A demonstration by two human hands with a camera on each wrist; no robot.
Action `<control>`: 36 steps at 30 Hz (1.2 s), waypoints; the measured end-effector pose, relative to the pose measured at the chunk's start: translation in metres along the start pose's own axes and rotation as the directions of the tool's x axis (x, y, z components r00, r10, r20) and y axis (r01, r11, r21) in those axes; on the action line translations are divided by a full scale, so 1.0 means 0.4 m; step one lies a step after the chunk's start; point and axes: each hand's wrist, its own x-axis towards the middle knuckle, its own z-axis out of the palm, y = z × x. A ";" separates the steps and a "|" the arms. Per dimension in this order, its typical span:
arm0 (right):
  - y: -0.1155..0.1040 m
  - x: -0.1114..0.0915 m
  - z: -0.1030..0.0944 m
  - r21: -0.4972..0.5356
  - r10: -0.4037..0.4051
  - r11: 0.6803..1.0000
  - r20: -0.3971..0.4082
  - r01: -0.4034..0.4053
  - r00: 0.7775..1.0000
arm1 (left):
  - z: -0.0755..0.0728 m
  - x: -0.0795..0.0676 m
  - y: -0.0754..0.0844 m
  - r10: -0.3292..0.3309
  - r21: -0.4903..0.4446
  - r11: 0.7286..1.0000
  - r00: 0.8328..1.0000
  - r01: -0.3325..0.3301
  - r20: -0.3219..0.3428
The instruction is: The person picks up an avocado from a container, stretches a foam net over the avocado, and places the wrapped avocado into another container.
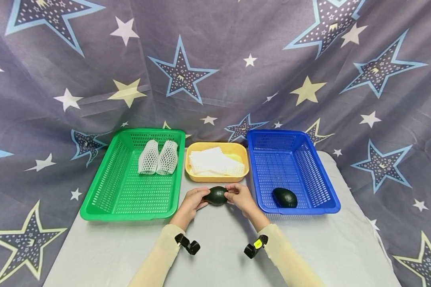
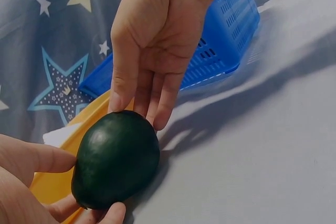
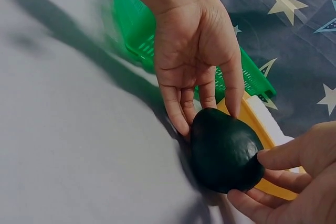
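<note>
Between both hands is a dark green avocado (image 1: 216, 195), smooth and glossy, in front of the yellow basket. My left hand (image 1: 192, 203) grips its narrower end with thumb and fingers. On the other side my right hand (image 1: 242, 197) pinches the rounder end. In the left wrist view the avocado (image 2: 118, 158) has fingertips at both ends; the right wrist view shows the same avocado (image 3: 226, 150) from the opposite side. A second avocado (image 1: 285, 197) lies in the near part of the blue basket (image 1: 332, 203).
The green basket (image 1: 129, 216) at left holds two items in white foam net sleeves (image 1: 158, 157), side by side at its back right. White foam nets (image 1: 215, 161) lie piled in the yellow basket (image 1: 217, 179). A star-patterned cloth (image 1: 215, 79) hangs behind the white-covered table (image 1: 219, 247).
</note>
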 end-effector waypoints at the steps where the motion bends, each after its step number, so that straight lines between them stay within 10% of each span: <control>1: 0.000 0.000 0.000 0.002 -0.001 1.000 -0.001 0.001 1.000 | 0.000 -0.001 0.001 0.000 -0.001 1.000 1.000 0.000 0.000; 36: 0.008 -0.005 -0.001 -0.034 -0.014 0.999 -0.006 0.014 1.000 | 0.010 -0.016 -0.002 0.006 -0.007 1.000 1.000 -0.006 -0.023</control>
